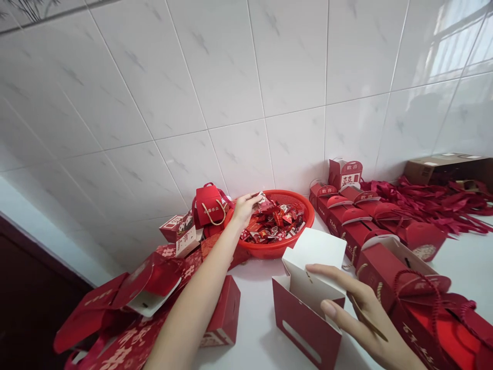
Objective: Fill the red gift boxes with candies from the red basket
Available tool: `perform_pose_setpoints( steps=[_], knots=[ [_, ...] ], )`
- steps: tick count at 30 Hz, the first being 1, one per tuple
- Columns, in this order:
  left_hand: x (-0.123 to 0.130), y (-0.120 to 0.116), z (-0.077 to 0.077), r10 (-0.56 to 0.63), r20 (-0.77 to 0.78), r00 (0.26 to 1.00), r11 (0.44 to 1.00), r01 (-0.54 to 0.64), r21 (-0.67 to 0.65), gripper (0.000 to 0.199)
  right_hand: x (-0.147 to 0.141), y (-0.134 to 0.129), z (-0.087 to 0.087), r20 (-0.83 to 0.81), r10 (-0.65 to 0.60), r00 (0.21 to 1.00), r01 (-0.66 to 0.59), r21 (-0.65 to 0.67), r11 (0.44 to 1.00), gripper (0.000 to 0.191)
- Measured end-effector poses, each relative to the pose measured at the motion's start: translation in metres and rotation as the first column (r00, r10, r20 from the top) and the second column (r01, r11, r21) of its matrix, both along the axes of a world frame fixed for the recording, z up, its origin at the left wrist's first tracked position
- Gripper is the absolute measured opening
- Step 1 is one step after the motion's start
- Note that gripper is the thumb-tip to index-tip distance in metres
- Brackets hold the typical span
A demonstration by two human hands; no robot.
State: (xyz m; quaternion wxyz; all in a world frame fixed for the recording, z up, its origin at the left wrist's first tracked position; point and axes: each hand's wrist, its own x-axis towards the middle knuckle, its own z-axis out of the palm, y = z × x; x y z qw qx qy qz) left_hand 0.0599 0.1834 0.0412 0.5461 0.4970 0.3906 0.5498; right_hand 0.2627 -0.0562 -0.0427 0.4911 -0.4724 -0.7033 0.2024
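My left hand [245, 209] reaches over a red plastic basket [265, 251] and is closed on a small wrapped candy [263, 199] with a white-and-red wrapper. More red-wrapped candies [275, 226] lie loose in the basket. Nearer to me, an open-topped dark red gift box [304, 329] with a white inside stands on the table, its far flap raised. My right hand [364, 313] spans the box's right end, thumb and forefinger apart at the opening. Its other fingers are partly hidden. A slim gold-brown strip, perhaps a cord, shows by that hand.
Rows of red gift boxes [358, 221] with rope handles stand on the right. Behind them are dark red ribbons [416, 203] and a cardboard carton [435, 167]. More red boxes [227, 313] and bags [210, 205] crowd the left. A tiled wall [239, 92] backs the white table [254, 288].
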Motion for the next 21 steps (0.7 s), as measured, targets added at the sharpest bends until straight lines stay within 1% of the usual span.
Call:
perform_pose_setpoints(
  steps=[4, 6, 8, 9, 11, 12, 14, 16, 17, 19, 21],
  knots=[
    [-0.005, -0.027, 0.025, -0.125, 0.045, 0.991, 0.991, 0.126, -0.034, 0.014, -0.003, -0.002, 0.008, -0.054, 0.041, 0.998, -0.042, -0.020, 0.999, 0.047],
    [-0.008, -0.045, 0.035, -0.187, 0.067, 0.980, 0.982, 0.188, -0.012, 0.015, -0.002, -0.003, 0.010, -0.062, 0.061, 0.996, -0.063, -0.039, 0.997, 0.049],
    [-0.011, -0.068, 0.042, -0.261, 0.051, 0.964, 0.965, 0.259, 0.049, 0.017, -0.002, -0.005, 0.010, -0.070, 0.074, 0.995, -0.079, -0.059, 0.995, 0.052],
    [-0.011, -0.081, 0.045, -0.303, 0.017, 0.953, 0.950, 0.300, 0.088, 0.018, -0.002, -0.005, 0.011, -0.075, 0.079, 0.994, -0.084, -0.068, 0.994, 0.053],
    [-0.011, -0.107, 0.049, -0.387, -0.105, 0.916, 0.904, 0.399, 0.151, 0.019, -0.002, -0.005, 0.013, -0.085, 0.096, 0.992, -0.103, -0.082, 0.991, 0.053],
    [-0.011, -0.120, 0.050, -0.425, -0.182, 0.887, 0.876, 0.454, 0.164, 0.020, -0.002, -0.005, 0.013, -0.094, 0.104, 0.990, -0.112, -0.084, 0.990, 0.053],
    [-0.008, -0.142, 0.049, -0.483, -0.342, 0.806, 0.822, 0.552, 0.140, 0.020, -0.002, -0.005, 0.014, -0.116, 0.120, 0.986, -0.129, -0.079, 0.988, 0.053],
    [-0.004, -0.157, 0.044, -0.474, -0.492, 0.730, 0.796, 0.594, 0.115, 0.021, -0.002, -0.005, 0.014, -0.138, 0.126, 0.982, -0.137, -0.071, 0.988, 0.053],
    [-0.002, -0.162, 0.040, -0.433, -0.560, 0.706, 0.796, 0.591, 0.129, 0.021, -0.002, -0.005, 0.014, -0.145, 0.130, 0.981, -0.141, -0.072, 0.987, 0.053],
    [0.000, -0.167, 0.032, -0.306, -0.657, 0.689, 0.795, 0.565, 0.223, 0.022, -0.001, -0.004, 0.013, -0.148, 0.149, 0.978, -0.163, -0.084, 0.983, 0.054],
    [0.000, -0.168, 0.024, -0.192, -0.693, 0.694, 0.772, 0.543, 0.330, 0.024, -0.001, -0.004, 0.013, -0.144, 0.163, 0.976, -0.178, -0.098, 0.979, 0.054]
  ],
)
